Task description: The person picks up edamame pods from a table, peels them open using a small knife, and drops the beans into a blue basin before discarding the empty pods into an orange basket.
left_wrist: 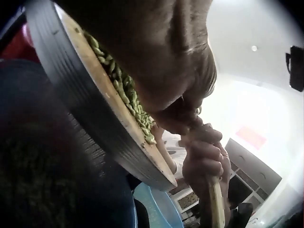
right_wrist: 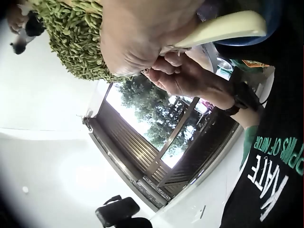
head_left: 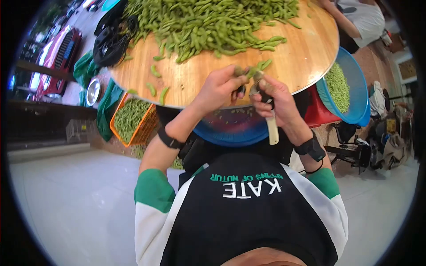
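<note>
left hand (head_left: 219, 88) pinches a half-hidden pod (head_left: 253, 71); right hand (head_left: 282, 99) grips a partly covered cream handle (head_left: 272, 131).

both hands (head_left: 220, 88) (head_left: 284, 102) close together in front of the torso (head_left: 253, 226), fingers (head_left: 268, 107) curled, forearms (head_left: 152, 154) angled inward

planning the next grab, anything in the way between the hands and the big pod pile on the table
Nothing visible blocks it: bare tabletop separates the pile from the left hand and right hand, with green pods held between them.
</note>
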### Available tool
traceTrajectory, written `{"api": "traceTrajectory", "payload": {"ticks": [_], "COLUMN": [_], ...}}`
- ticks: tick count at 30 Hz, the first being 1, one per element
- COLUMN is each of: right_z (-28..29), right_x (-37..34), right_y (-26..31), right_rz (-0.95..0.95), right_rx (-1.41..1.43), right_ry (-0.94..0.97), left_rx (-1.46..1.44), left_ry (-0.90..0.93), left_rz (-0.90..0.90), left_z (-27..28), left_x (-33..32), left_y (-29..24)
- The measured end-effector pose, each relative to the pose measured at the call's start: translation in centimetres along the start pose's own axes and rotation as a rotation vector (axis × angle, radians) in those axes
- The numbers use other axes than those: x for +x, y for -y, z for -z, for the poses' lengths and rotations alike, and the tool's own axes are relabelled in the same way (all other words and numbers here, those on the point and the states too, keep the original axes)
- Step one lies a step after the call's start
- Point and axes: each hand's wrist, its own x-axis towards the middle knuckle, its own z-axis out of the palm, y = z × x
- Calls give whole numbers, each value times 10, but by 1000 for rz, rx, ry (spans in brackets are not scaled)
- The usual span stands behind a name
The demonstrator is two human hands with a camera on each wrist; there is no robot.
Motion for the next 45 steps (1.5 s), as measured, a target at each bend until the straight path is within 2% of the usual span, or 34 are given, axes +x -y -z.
{"api": "traceTrajectory", "payload": {"ticks": [1,2,4,5,7,11,12,13,14,16,17,18,20,21,23,24,26,28,30,32,33,35,36,38,39,41,45], "right_z": [-3,0,-3,-1,7,8,9,9,10,4,6,8,9,7,7,10,9,4,5,0,-1,1,7,19,17,9,6], "right_x": [2,3,2,3,5,10,11,12,13,11,11,11,10,10,8,8,7,4,5,4,6,11,16,25,23,19,19], "right_y": [4,1,3,1,-2,-7,-9,-11,-12,-11,-14,-16,-15,-15,-14,-15,-15,-15,-16,-16,-15,-13,-14,-19,-16,-9,-12], "right_rz": [-25,-22,-55,-73,-53,-37,-34,-82,-120,-134,-122,-108,-108,-95,-65,-66,-61,89,143,304,305,484,485,784,784,863,865], "right_rx": [24,44,55,109,154,212,210,263,314,257,275,292,300,272,245,237,229,-121,-175,-590,-591,-758,-758,-1036,-1036,-1396,-1431], "right_ry": [35,23,103,148,207,211,208,114,16,6,33,62,119,122,123,135,149,31,-5,-161,-164,-166,-167,-120,-118,-175,-176], "left_rx": [-105,-114,-455,-463,-725,-741,-354,35,37,880,938,931,854,850,315,319,23,16,3,250,249,402,403,507,507,862,824], "left_ry": [48,8,200,171,288,350,212,82,104,-173,-202,-181,-164,-145,-25,-14,14,27,35,-29,-26,-43,-42,-76,-78,-87,-80], "left_rz": [30,47,126,128,126,110,30,-51,-58,-613,-705,-725,-627,-642,-30,-38,71,102,134,167,166,113,113,51,50,-202,-186], "left_z": [4,8,10,10,9,15,14,13,10,2,2,-1,-5,-3,2,3,4,3,0,-6,-8,-13,-15,-19,-20,-22,-28], "left_x": [2,3,0,-3,-1,0,0,4,3,-7,-6,-8,-13,-14,-15,-14,-14,-13,-15,-19,-20,-22,-22,-22,-23,-25,-29], "left_y": [2,3,-4,-2,-1,9,6,3,2,3,5,0,-10,-12,-15,-15,-14,-13,-13,-15,-15,-15,-14,-12,-12,-12,-16]}}
